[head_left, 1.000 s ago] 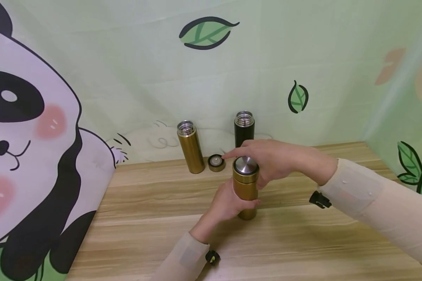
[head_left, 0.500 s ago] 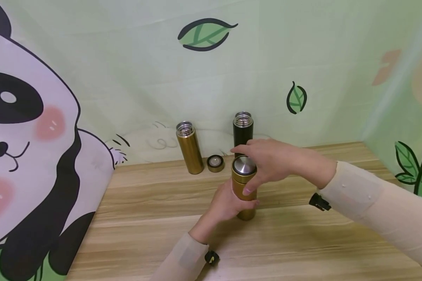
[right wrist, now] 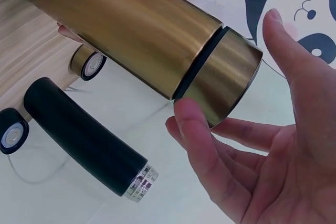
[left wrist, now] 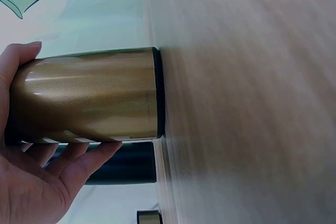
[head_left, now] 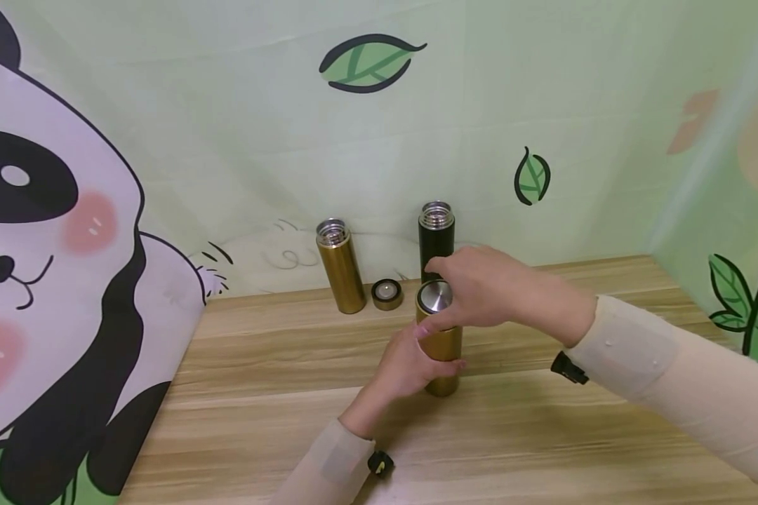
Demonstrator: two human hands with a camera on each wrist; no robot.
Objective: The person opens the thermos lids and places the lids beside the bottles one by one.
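A gold thermos (head_left: 441,354) stands upright on the wooden table. My left hand (head_left: 404,361) grips its body, thumb across the front; the left wrist view shows fingers along the other side. On top sits its gold lid (right wrist: 226,77) with a silver top, a dark band showing between lid and body. My right hand (head_left: 489,284) is spread loosely around this lid. In the right wrist view its fingertips are right at the lid's lower edge, while the thumb stands apart from it.
Behind stand an open gold thermos (head_left: 341,270) and an open black thermos (head_left: 436,242). A gold-sided lid (head_left: 387,294) lies upturned between them. A black lid (right wrist: 13,132) lies beside the black thermos. A printed cloth backdrop (head_left: 259,140) rises behind the table.
My right hand has shifted around the lid: its index finger has drawn back to the right and its thumb has come across the lid's front. My left hand keeps its hold on the thermos.
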